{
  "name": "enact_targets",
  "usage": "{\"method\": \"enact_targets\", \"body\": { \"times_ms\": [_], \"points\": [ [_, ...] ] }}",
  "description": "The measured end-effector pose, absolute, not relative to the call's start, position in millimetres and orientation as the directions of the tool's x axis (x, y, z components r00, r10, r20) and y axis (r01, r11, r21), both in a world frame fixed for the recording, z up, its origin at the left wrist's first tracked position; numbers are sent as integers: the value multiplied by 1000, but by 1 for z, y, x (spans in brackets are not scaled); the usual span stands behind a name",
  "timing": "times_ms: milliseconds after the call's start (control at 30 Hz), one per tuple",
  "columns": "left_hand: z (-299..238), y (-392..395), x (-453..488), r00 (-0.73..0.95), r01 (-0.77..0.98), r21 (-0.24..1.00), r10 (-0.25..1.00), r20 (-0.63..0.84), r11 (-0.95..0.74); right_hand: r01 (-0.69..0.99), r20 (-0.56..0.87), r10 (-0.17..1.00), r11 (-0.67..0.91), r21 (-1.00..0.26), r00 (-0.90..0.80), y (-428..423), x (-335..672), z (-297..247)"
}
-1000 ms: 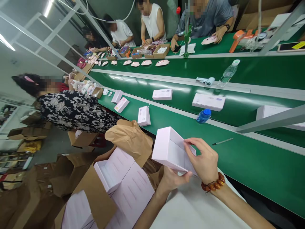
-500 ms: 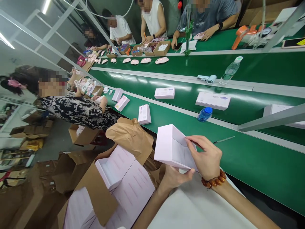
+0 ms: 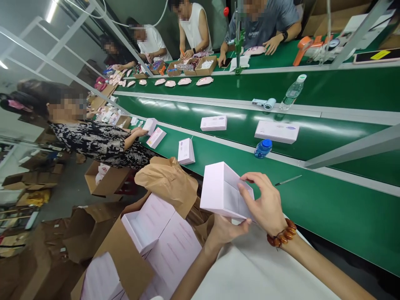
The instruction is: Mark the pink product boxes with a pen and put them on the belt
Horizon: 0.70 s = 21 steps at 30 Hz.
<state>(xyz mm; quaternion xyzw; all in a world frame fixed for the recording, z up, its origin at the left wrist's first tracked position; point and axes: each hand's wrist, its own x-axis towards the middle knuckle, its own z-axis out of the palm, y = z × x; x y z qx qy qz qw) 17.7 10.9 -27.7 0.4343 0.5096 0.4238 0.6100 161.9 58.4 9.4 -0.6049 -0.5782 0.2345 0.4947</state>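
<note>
Mid-air, open pale-pink box [image 3: 218, 189]

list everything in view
held box: 1, pale pink, open, in both hands
closed boxes: 5, pale pink, on belts
belts: several, green, ahead
carton: 1, brown, lower left, holding pale boxes
kraft paper: 1, brown, beside held box
bottles: 2, blue and clear, on belts
pen: 1, silver, nearest belt
moulded pieces: several, pink, far belt
co-workers: 5, along belts
left hand: 1, under held box
right hand: 1, gripping held box
bracelet: 1, brown beads, right wrist
</note>
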Motion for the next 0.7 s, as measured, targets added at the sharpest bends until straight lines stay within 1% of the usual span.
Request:
{"method": "enact_targets", "body": {
  "times_ms": [100, 167, 267, 367, 467, 700],
  "points": [
    [-27, 16, 17, 176, -110, 955, 951, -254, 275, 445, 218, 965, 131, -886, 149, 53, 162, 12],
    [-26, 17, 18, 153, -113, 955, 954, -256, 274, 441, 177, 977, 109, -891, 116, 52, 163, 12],
    [-26, 15, 21, 107, -90, 946, 948, -301, 310, 454, 143, 981, 69, -888, 130, 55, 168, 11],
    [-28, 11, 23, 94, -119, 931, 938, -335, 344, 440, 146, 984, 88, -894, 100, 60, 171, 8],
    [-31, 9, 23, 86, -148, 930, 941, -328, 337, 427, 156, 986, 116, -897, 59, 61, 168, 7],
    [-38, 13, 18, 48, -91, 951, 955, -293, 297, 449, 168, 985, 130, -884, 46, 59, 159, 9]
  ]
}}
